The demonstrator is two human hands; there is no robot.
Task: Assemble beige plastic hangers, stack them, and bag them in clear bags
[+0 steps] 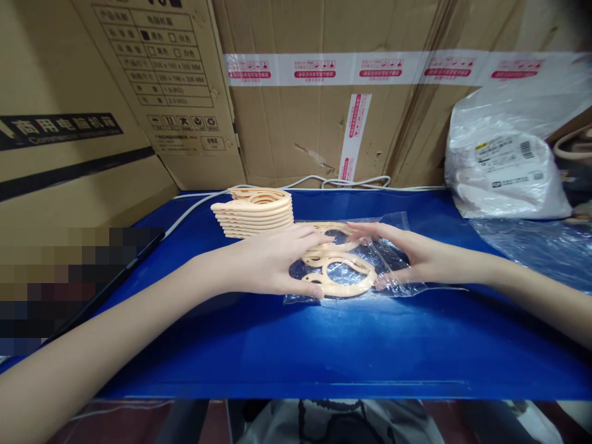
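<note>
A clear plastic bag (398, 271) lies on the blue tabletop with flat beige cut-out pieces (340, 287) inside, each with round openings and curved edges. My left hand (266, 262) rests over the left side of the bag, fingers stretched across the pieces and thumb apart at the near edge. At the right side, my right hand (416, 253) touches the bag with fingers and thumb spread around the ends of the pieces. Behind my left hand stands a neat stack of similar beige pieces (254, 216). My left hand covers part of the bagged pieces.
Cardboard boxes (287, 123) wall in the back and left of the blue table (324, 351). A white cable (189, 213) runs along the rear edge. At the right back sits a white plastic package (504, 172), with clear plastic film (536, 246) before it.
</note>
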